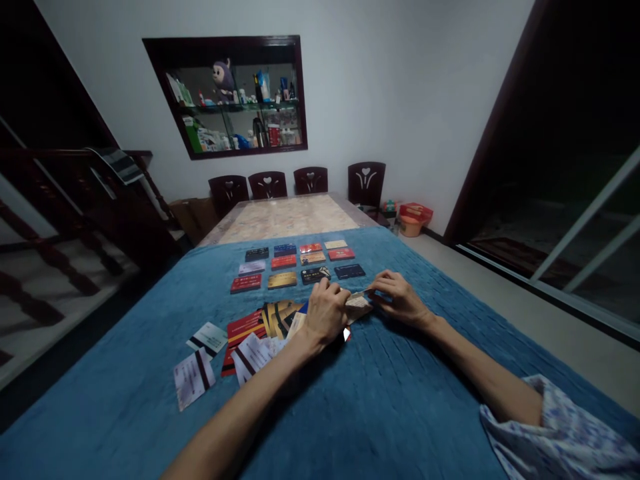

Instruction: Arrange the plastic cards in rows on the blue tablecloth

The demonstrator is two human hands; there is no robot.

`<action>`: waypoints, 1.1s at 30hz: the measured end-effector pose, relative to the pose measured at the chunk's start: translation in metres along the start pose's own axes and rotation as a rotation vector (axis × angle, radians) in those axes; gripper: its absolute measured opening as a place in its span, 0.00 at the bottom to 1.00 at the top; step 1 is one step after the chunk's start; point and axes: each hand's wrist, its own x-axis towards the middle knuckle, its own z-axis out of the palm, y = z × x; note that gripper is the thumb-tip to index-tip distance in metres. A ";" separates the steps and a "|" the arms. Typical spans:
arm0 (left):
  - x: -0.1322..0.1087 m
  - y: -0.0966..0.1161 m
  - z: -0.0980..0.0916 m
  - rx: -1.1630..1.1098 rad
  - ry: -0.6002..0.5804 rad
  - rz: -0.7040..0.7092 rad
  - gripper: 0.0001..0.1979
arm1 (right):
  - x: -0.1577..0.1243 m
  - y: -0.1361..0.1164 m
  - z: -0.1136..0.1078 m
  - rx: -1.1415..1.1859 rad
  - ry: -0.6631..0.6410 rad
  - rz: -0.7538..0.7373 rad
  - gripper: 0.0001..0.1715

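Observation:
Light-coloured cards (358, 304) lie between my two hands, low over the cloth. My left hand (327, 312) is closed, its fingers curled at their left end. From the right, my right hand (400, 297) pinches a card edge between thumb and fingers. Beneath and left of my left hand spreads a loose pile with red cards (245, 327), gold cards (275, 319) and white cards (251, 357). A striped pale card (194, 379) and another pale card (207, 339) lie farther left. Beyond my hands, neat rows hold a black card (315, 275), a gold card (282, 280) and several others.
A blue cloth (400, 413) covers the near part of the table; its bare marble-like top (295, 217) shows at the far end. Dark chairs (367, 183) stand behind it. An orange bucket (411, 225) sits on the floor at right, and a stair railing (45, 267) runs at left.

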 end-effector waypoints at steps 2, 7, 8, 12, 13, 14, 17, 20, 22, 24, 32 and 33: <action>0.000 -0.001 0.000 -0.017 0.012 -0.011 0.11 | 0.000 0.000 0.001 0.007 0.013 -0.010 0.09; 0.002 -0.005 0.004 -0.106 0.060 -0.023 0.11 | 0.001 0.000 0.002 0.023 0.038 -0.009 0.08; 0.002 -0.006 0.005 -0.126 0.067 -0.026 0.10 | 0.001 0.000 0.002 0.028 0.038 -0.005 0.07; 0.003 -0.009 0.006 -0.175 0.076 -0.040 0.10 | 0.001 -0.001 0.002 0.046 0.030 -0.003 0.07; 0.003 -0.009 0.006 -0.179 0.077 -0.044 0.10 | 0.001 -0.001 0.002 0.048 0.029 -0.006 0.07; 0.003 -0.010 0.006 -0.182 0.078 -0.047 0.11 | 0.001 -0.001 0.002 0.050 0.028 -0.007 0.07; 0.003 -0.010 0.005 -0.184 0.075 -0.059 0.12 | 0.001 -0.001 0.003 0.058 0.029 -0.002 0.08; 0.003 -0.010 0.004 -0.185 0.072 -0.057 0.12 | 0.002 -0.003 0.002 0.065 0.036 0.003 0.07; 0.003 -0.010 0.004 -0.186 0.075 -0.057 0.11 | 0.003 -0.004 0.001 0.080 0.040 0.010 0.07; 0.003 -0.010 0.005 -0.191 0.078 -0.059 0.10 | 0.004 -0.006 0.000 0.104 0.045 0.021 0.07; 0.004 -0.009 0.003 -0.173 0.062 -0.062 0.13 | 0.005 -0.007 0.001 0.115 0.079 0.045 0.07; 0.004 -0.009 0.003 -0.163 0.058 -0.064 0.14 | 0.006 -0.008 0.001 0.110 0.089 0.045 0.08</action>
